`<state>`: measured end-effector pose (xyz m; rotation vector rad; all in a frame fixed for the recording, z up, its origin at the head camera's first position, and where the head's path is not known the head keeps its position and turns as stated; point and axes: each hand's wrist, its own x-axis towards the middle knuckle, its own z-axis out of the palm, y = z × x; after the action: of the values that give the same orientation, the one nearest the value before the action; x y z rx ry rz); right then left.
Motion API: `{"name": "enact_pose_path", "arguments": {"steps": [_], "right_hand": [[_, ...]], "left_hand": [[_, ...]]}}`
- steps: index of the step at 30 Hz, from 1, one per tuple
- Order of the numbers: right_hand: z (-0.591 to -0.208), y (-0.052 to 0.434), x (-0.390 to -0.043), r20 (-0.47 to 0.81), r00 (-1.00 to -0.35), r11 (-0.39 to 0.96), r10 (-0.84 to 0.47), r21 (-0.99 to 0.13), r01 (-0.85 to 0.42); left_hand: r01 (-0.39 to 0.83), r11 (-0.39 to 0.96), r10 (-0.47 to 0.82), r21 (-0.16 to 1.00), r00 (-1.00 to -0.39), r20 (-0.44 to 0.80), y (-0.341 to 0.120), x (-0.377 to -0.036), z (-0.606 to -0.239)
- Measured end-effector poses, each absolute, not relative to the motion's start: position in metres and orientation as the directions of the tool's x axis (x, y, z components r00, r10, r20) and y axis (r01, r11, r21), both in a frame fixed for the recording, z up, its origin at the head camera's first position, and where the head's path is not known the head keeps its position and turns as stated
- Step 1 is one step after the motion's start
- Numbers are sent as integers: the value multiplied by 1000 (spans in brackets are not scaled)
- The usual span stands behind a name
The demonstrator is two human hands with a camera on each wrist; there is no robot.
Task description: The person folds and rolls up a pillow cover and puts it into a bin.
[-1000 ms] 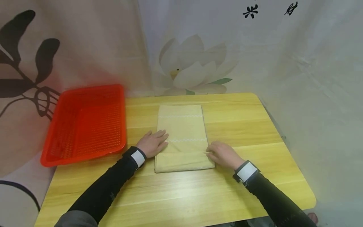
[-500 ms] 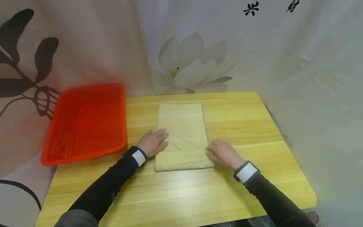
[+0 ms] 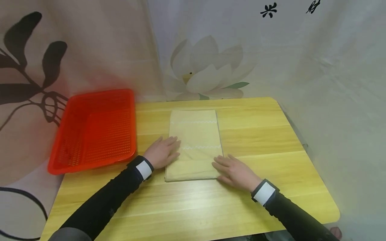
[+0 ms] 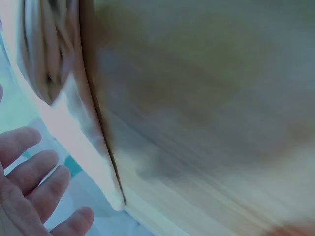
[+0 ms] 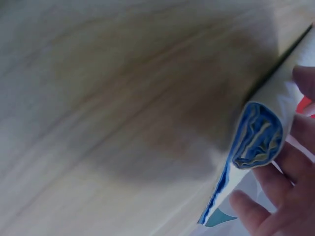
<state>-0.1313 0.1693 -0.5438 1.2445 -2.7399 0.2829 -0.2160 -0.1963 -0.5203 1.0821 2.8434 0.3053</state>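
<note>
Towel (image 3: 196, 140) folded on table (image 3: 271, 134); left hand (image 3: 163, 152), right hand (image 3: 233, 170) flat, fingers released.

Long black sleeves (image 3: 99, 207) end in white wristbands (image 3: 144, 169) on both arms.

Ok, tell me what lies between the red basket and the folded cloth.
In the head view, only bare wooden table separates the red basket from the folded cloth; the left hand sits nearer, touching the cloth's edge.

Beige towel (image 3: 194, 140) with white zigzag stripes, red perforated basket (image 3: 96, 129), yellow woodgrain table (image 3: 259, 134)
</note>
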Motion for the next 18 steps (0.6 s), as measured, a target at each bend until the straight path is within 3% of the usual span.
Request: {"name": "enact_pose_path", "arguments": {"steps": [11,18], "right_hand": [[-551,172,-131,116,-670,651,-733,-167,-741],[-555,173,-129,147,-669,654,-728,-142,-743]], "left_hand": [[698,709,697,103,-715,55,-229,-143,-512],[747,663,738,53,-664,120,-233,-121,-521]]}}
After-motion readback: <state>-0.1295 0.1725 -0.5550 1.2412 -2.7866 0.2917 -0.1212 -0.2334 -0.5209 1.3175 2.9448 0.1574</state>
